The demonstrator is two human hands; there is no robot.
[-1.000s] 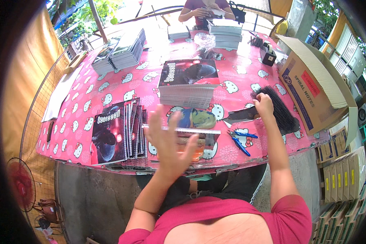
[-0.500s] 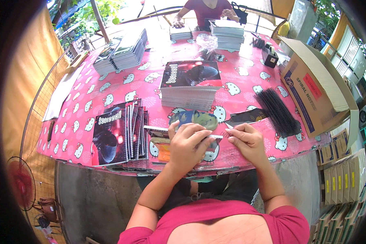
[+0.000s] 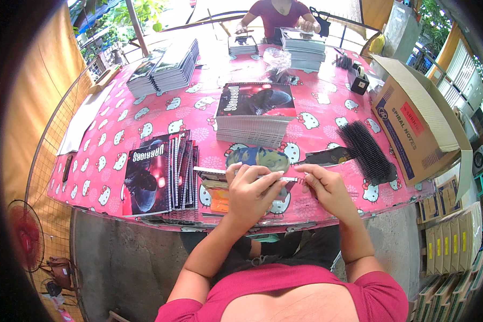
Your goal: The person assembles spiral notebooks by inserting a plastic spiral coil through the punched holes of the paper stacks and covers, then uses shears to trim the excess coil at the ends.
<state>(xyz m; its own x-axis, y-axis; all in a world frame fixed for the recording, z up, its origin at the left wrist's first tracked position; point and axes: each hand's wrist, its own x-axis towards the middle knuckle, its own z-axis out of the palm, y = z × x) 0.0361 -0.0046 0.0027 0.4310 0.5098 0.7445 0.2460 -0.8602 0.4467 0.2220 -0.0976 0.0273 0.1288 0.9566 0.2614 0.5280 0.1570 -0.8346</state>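
My left hand (image 3: 255,194) is closed on a notebook (image 3: 209,173), held upright on its long edge near the table's front. Its thumb and fingers press either side of the upper edge; the palm hides most of the cover. My right hand (image 3: 330,192) is at that edge's right end, fingers bent together; whatever lies between them is too small to make out. Beyond my hands lies a camouflage-patterned pouch-like thing (image 3: 257,157). To the left, several spiral notebooks (image 3: 147,177) with dark covers lean in an overlapping row. Farther ahead stands a tall stack of matching notebooks (image 3: 252,126).
Black spiral binding coils (image 3: 367,153) lie in a heap at right, beside an open cardboard box (image 3: 421,121). More notebook stacks (image 3: 169,67) stand at far left. A tape dispenser (image 3: 358,80) sits at far right. Across the table, another person (image 3: 279,19) handles notebooks.
My right hand has shifted slightly, its fingers now closer around the end of the notebook's edge. My left hand keeps its hold. Across the table, the other person's hands have moved over the stacks.
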